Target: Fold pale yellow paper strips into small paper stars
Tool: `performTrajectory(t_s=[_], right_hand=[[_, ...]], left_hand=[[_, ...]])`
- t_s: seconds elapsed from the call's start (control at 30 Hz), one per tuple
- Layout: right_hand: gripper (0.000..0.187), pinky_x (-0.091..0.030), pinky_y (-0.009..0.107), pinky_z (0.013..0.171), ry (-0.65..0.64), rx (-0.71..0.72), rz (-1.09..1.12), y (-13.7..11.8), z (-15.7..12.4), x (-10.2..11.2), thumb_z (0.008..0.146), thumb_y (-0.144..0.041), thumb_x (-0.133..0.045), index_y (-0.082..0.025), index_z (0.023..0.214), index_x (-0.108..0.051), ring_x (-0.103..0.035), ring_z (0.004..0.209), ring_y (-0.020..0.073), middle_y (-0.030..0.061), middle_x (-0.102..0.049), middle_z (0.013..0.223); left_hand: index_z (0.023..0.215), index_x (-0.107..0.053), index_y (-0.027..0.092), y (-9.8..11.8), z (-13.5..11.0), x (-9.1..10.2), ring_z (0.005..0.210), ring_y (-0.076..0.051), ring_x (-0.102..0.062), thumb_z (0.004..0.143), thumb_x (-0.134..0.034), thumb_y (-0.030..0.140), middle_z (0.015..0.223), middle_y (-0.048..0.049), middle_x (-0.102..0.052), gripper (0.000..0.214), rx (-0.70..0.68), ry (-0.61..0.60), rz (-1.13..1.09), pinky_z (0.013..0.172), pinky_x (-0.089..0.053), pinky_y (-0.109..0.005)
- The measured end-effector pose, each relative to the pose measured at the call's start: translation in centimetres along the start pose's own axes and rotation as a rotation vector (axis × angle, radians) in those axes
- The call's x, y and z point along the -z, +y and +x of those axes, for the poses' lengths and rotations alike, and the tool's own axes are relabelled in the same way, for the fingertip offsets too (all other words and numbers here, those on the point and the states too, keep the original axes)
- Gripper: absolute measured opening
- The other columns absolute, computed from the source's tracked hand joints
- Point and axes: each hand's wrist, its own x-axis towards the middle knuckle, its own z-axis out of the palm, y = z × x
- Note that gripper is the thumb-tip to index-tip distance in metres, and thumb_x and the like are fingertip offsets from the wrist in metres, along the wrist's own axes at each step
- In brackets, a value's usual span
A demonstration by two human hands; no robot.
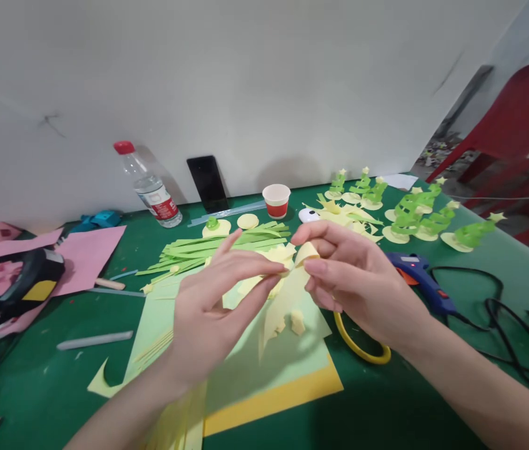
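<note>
Above the middle of the table, my right hand pinches a curled piece of pale yellow paper between thumb and fingers. My left hand is closed in a pinch at the near end of the same paper, its fingertips almost meeting the right ones. Under both hands lie light green sheets and cut pale yellow scraps. Green paper strips are heaped just beyond the left hand. A yellow ring-shaped loop lies below my right wrist, partly hidden.
Several green spiral paper trees with stars stand at the back right. A blue glue gun and its black cord lie right. Along the wall are a bottle, a phone and a paper cup. Pink paper lies left.
</note>
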Motion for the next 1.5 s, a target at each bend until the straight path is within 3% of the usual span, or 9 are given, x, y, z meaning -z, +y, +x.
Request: performTrajectory(t_s=[0.17, 0.3, 0.4, 0.57, 0.7, 0.8, 1.0, 1.27, 1.5], right_hand=[[0.017, -0.039, 0.012, 0.045, 0.144, 0.251, -0.391, 0.8, -0.3, -0.4, 0.078, -0.006, -0.059, -0.020, 0.088, -0.058, -0.047, 0.049, 0.0022, -0.0083, -0.050, 0.062], [0.019, -0.042, 0.013, 0.046, 0.193, 0.359, -0.620, 1.0, -0.3, -0.5, 0.077, -0.006, -0.058, -0.020, 0.088, -0.056, -0.049, 0.053, 0.0043, -0.0076, -0.050, 0.062], [0.017, -0.043, 0.015, 0.046, 0.156, 0.345, -0.664, 0.9, -0.3, -0.4, 0.079, -0.008, -0.057, -0.021, 0.090, -0.054, -0.051, 0.054, 0.0061, -0.0068, -0.050, 0.064], [0.032, -0.038, 0.018, 0.042, 0.103, 0.195, -0.726, 0.6, -0.6, -0.5, 0.070, -0.020, -0.072, -0.021, 0.095, -0.052, -0.041, 0.047, 0.0049, -0.0068, -0.051, 0.071], [0.008, -0.031, 0.017, 0.041, -0.016, 0.125, -0.906, 0.6, -0.5, -0.7, 0.077, -0.018, -0.060, -0.018, 0.071, -0.055, -0.039, 0.048, 0.0054, -0.0048, -0.049, 0.063], [0.018, -0.032, 0.016, 0.043, -0.077, 0.126, -0.876, 0.3, -0.4, -0.8, 0.079, -0.011, -0.048, -0.018, 0.062, -0.051, -0.041, 0.050, 0.0064, -0.0043, -0.047, 0.057], [0.012, -0.033, 0.017, 0.042, -0.029, 0.082, -0.822, -0.2, -0.2, -0.9, 0.077, -0.015, -0.053, -0.017, 0.066, -0.055, -0.043, 0.049, 0.0065, -0.0032, -0.052, 0.058], [0.005, -0.028, 0.017, 0.038, 0.097, 0.185, -0.926, 1.3, -0.3, -1.1, 0.076, -0.020, -0.057, -0.016, 0.074, -0.060, -0.037, 0.044, 0.0062, -0.0057, -0.042, 0.052], [0.019, -0.030, 0.019, 0.040, 0.001, 0.220, -0.931, 0.4, -0.6, -1.1, 0.080, -0.012, -0.050, -0.018, 0.063, -0.055, -0.041, 0.046, 0.0080, -0.0023, -0.050, 0.053]], left_hand=[[0.080, -0.072, 0.023, 0.7, 0.6, -0.2, 0.079, -0.017, -0.072, 0.084, -0.055, 0.014, 0.083, 0.0021, -0.078, 0.019, 0.321, -0.117, -0.149, 0.090, -0.053, -0.031], [0.078, -0.073, 0.023, 0.9, 0.9, -0.3, 0.072, -0.017, -0.071, 0.083, -0.056, 0.022, 0.078, 0.0018, -0.077, 0.018, 0.437, -0.156, -0.280, 0.067, -0.056, -0.024], [0.071, -0.073, 0.023, 0.9, 0.8, -0.4, 0.068, -0.015, -0.069, 0.074, -0.069, 0.018, 0.071, 0.0031, -0.075, 0.008, 0.534, -0.117, -0.359, 0.063, -0.054, -0.020], [0.066, -0.074, 0.022, 0.3, 0.7, -0.3, 0.056, -0.008, -0.064, 0.073, -0.067, 0.009, 0.060, 0.0048, -0.071, 0.017, 0.696, -0.053, -0.665, 0.055, -0.052, -0.013], [0.061, -0.072, 0.022, -0.1, 0.7, 0.0, 0.057, -0.007, -0.063, 0.067, -0.069, 0.003, 0.062, 0.0057, -0.069, 0.020, 0.686, 0.017, -0.734, 0.054, -0.052, -0.011], [0.059, -0.070, 0.022, 0.0, 0.7, 0.1, 0.052, -0.006, -0.061, 0.065, -0.068, 0.000, 0.060, 0.0068, -0.067, 0.022, 0.665, 0.027, -0.652, 0.049, -0.050, -0.011], [0.059, -0.071, 0.021, 0.2, 0.7, 0.2, 0.058, -0.007, -0.062, 0.068, -0.070, 0.006, 0.063, 0.0051, -0.067, 0.019, 0.642, 0.038, -0.601, 0.053, -0.050, -0.012], [0.060, -0.073, 0.022, -0.1, 0.5, -0.1, 0.059, -0.010, -0.053, 0.074, -0.070, 0.017, 0.064, 0.0022, -0.060, 0.015, 0.632, -0.025, -0.628, 0.052, -0.045, -0.018], [0.062, -0.068, 0.020, 0.2, 0.7, 0.1, 0.048, -0.009, -0.056, 0.066, -0.071, 0.008, 0.061, 0.0034, -0.064, 0.013, 0.673, -0.025, -0.587, 0.044, -0.047, -0.017]])
